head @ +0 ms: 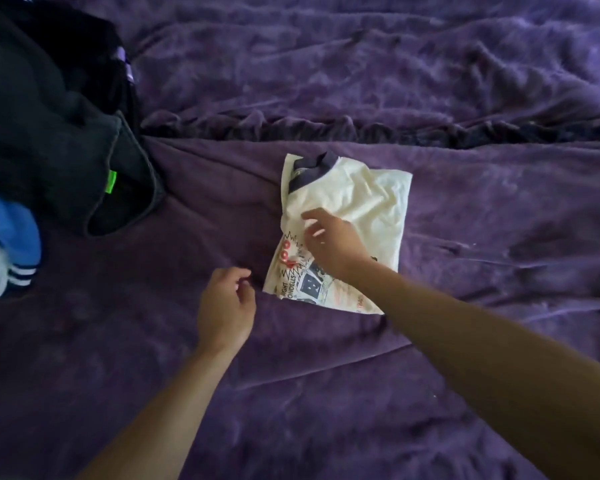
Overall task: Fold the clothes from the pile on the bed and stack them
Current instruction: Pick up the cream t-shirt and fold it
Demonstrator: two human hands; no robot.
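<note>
T-shirt: I see the folded cream T-shirt [371, 199] flat on the purple blanket [482, 237].
Right hand [329, 242]: loose fingers over it, gripping nothing.
Left hand [224, 306]: slack, empty, just beside it.
Pile [49, 133]: far left.

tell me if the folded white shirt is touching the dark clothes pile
Apart. The head view shows a broad strip of bare purple blanket between the folded white shirt and the dark clothes pile.

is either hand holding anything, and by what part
Nothing is held. The right hand lies open over the shirt; the left hand is empty.
</note>
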